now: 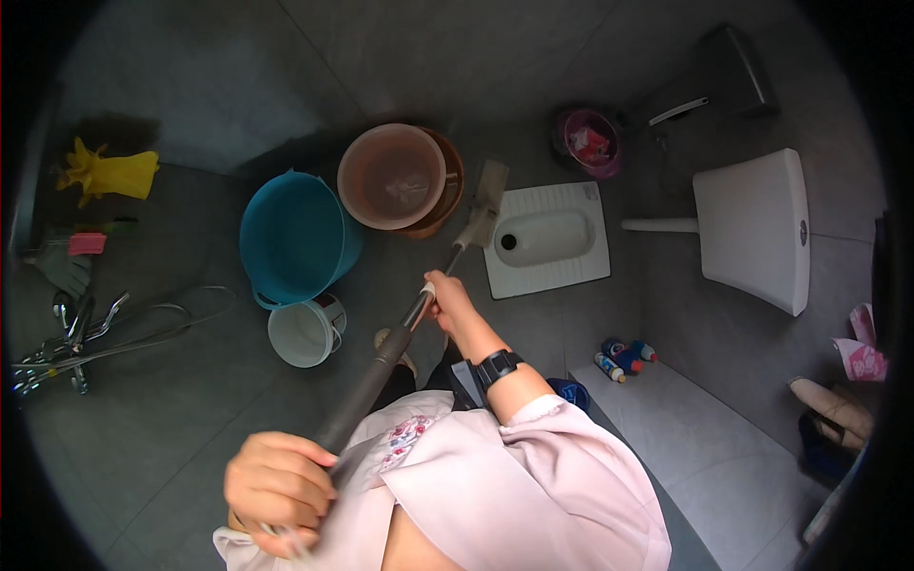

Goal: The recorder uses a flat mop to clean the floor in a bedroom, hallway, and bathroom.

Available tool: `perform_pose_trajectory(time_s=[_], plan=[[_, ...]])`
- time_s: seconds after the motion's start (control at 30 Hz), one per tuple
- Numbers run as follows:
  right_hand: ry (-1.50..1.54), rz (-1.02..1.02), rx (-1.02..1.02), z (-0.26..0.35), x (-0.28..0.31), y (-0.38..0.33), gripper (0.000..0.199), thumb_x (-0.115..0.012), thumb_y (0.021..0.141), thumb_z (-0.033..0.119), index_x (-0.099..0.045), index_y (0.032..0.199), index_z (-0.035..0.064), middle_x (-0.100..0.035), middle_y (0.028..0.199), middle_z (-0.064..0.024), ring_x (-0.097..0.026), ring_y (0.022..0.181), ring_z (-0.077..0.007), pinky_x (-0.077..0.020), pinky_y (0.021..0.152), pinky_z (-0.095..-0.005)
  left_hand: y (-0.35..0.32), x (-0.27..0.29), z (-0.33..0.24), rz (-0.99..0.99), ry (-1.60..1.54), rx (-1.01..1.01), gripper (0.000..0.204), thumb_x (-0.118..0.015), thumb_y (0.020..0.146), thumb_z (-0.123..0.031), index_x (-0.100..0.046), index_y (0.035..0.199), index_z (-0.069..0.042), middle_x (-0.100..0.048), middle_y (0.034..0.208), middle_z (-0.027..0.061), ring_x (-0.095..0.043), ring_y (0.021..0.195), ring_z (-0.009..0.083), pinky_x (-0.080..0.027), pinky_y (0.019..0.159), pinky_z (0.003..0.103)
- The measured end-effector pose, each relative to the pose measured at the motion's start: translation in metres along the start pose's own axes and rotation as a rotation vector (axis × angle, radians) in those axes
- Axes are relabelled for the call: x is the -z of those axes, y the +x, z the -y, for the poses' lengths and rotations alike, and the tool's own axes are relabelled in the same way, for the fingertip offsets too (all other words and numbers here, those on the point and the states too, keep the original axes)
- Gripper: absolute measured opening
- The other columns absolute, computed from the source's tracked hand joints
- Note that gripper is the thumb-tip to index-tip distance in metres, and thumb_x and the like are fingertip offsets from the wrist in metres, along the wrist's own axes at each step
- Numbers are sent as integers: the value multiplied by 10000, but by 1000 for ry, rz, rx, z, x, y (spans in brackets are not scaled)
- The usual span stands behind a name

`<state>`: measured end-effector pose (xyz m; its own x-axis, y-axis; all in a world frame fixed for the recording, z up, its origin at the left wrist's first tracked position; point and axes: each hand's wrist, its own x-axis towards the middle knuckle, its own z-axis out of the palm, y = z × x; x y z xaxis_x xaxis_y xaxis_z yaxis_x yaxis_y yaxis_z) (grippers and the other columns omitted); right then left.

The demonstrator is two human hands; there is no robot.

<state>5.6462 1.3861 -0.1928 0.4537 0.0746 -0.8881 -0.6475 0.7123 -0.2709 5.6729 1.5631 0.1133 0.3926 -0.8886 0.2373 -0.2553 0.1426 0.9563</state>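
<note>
Both my hands hold a long grey mop handle (376, 376). My left hand (278, 487) grips its near end close to my chest. My right hand (447, 297), with a black wristwatch (499, 365) on the wrist, grips it further down. The flat mop head (486, 202) rests on the grey floor at the left edge of a white squat toilet pan (547, 238). My pink sleeves fill the lower middle of the view.
A blue tub (297, 238), a brown bucket (395, 178) and a small white bucket (305, 333) stand left of the mop. Yellow gloves (107, 173) and metal taps with a hose (71, 338) are at far left. A white cistern (757, 228), a pink-lined bin (590, 141) and cleaner bottles (624, 358) are on the right.
</note>
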Motion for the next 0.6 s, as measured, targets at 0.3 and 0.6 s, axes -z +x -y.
perform_pose_trajectory(time_s=[0.3, 0.6], plan=[[116, -43, 52, 13, -8, -13, 216, -477, 742, 210, -433, 617, 39, -424, 481, -50, -331, 339, -120, -232, 299, -234, 2, 9, -5, -26, -256, -64, 169, -632, 611, -142, -502, 561, -46, -519, 553, 65, -522, 496, 195, -479, 624, 344], [144, 90, 56, 15, 0, 19, 234, -457, 768, 238, -432, 626, 54, -394, 455, -45, -290, 311, -117, -212, 284, -228, 23, -16, 8, 89, -7, 16, 151, -572, 575, -105, -473, 484, -35, -475, 507, 65, -505, 472, 198, -475, 556, 309]])
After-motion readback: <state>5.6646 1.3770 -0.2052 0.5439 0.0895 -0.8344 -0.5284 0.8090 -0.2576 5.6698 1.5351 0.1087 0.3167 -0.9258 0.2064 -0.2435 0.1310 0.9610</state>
